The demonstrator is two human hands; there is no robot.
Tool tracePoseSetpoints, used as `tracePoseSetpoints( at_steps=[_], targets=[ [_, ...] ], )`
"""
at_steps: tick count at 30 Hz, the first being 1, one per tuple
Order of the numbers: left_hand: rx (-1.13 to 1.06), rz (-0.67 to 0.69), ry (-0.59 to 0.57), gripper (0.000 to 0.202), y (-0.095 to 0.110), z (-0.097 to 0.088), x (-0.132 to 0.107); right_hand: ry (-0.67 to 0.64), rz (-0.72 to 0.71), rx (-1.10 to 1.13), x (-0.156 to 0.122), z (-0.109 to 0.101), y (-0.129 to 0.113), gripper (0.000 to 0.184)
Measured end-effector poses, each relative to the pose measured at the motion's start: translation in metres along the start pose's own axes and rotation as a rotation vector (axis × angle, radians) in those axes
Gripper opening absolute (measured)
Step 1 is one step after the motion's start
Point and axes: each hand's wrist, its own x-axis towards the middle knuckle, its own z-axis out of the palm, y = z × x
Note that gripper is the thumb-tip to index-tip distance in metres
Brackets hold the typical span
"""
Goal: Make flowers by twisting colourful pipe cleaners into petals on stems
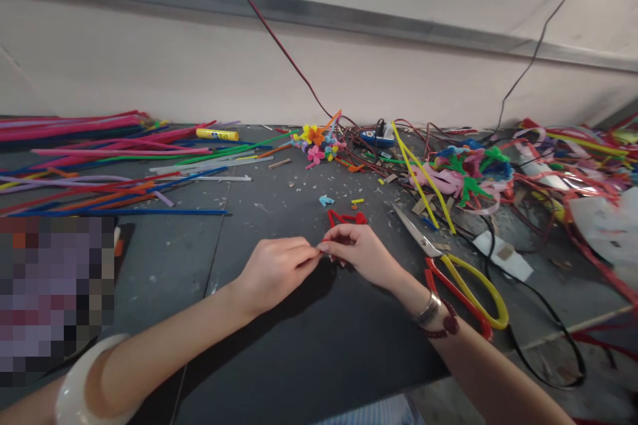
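Note:
A red pipe cleaner (343, 218), bent into a looped shape, is pinched in my right hand (363, 251) between thumb and fingertips. My left hand (282, 270) is closed and meets the right one at the fingertips, also pinching the red piece there; the pinched part is mostly hidden by fingers. Just beyond the hands lie a small light blue bent piece (326, 200) and a short yellow snippet (357, 201). To the right of my right hand rest large scissors (421, 237) with one red and one yellow handle, blades pointing away.
Bundles of coloured pipe cleaners (124, 153) spread across the left, with a yellow glue stick (217, 135). A bunch of small flowers (315, 145) sits near the wall. Rightward are a glue gun (377, 139), yellow pipe cleaners (417, 176), green-and-pink pieces (471, 176) and a black cable (568, 339).

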Motion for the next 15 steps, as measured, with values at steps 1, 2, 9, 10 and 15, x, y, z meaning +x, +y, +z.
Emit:
tracePoseSetpoints(
  at_steps=[1,2,9,10,15],
  targets=[
    [-0.030,-0.027,-0.006,0.021,0.0005,-0.0007,0.0014,0.014,0.002,0.018,0.0001,-0.0005,-0.0009,0.020],
    [-0.068,-0.061,-0.015,0.019,0.0010,-0.0017,0.0033,0.032,0.004,0.037,0.0004,-0.0012,-0.0016,0.019],
    [-0.196,-0.296,-0.028,0.019,0.0037,-0.0070,0.0108,0.199,0.001,0.000,0.0038,-0.0038,-0.0015,0.017],
    [-0.198,-0.313,-0.014,0.019,0.0045,-0.0074,0.0106,0.219,0.001,-0.035,0.0034,-0.0033,-0.0019,0.018],
    [-0.193,-0.328,0.039,0.016,0.0102,-0.0094,0.0102,0.205,-0.011,-0.119,-0.0003,-0.0014,-0.0031,0.020]
  ],
)
